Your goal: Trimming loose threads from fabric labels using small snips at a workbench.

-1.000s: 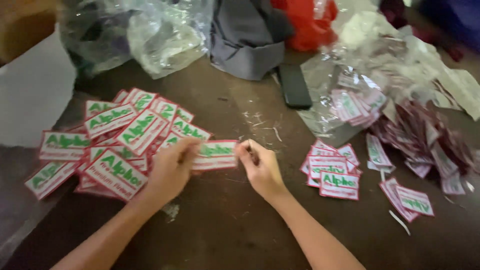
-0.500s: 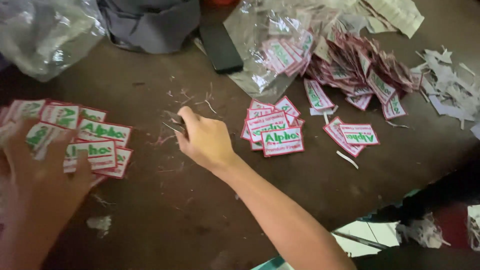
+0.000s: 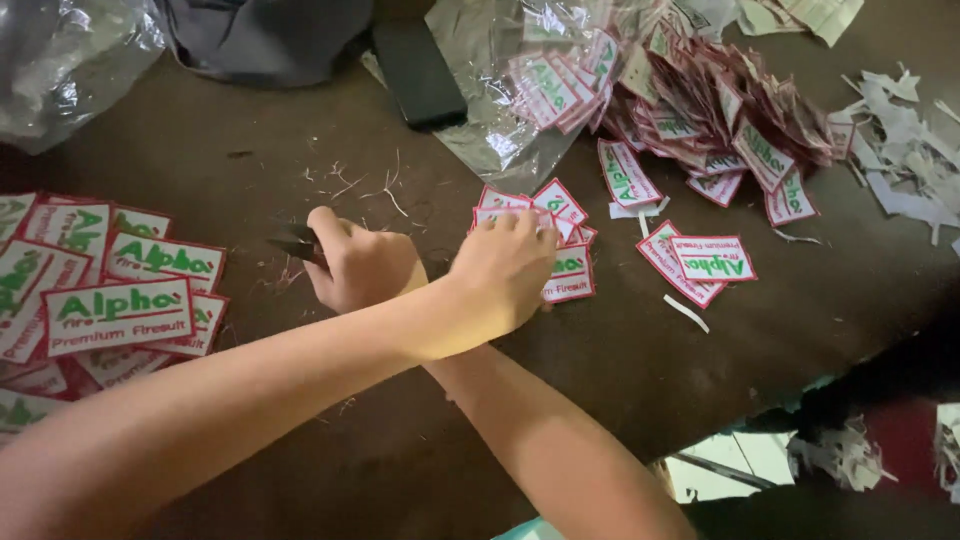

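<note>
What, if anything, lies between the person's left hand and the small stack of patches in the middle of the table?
Nothing visible. The left hand, crossed over the right forearm, already rests on the small stack of patches. The right hand grips a small dark tool off to the side.

A garment workshop: embroidered patches heaped on a worktable (thread scraps everywhere).

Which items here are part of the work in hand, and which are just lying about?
In use:
- left hand on small stack of red-edged white patches
- right hand holding small dark tool

Lying about:
- black phone
- grey cloth
- white paper scraps
</note>
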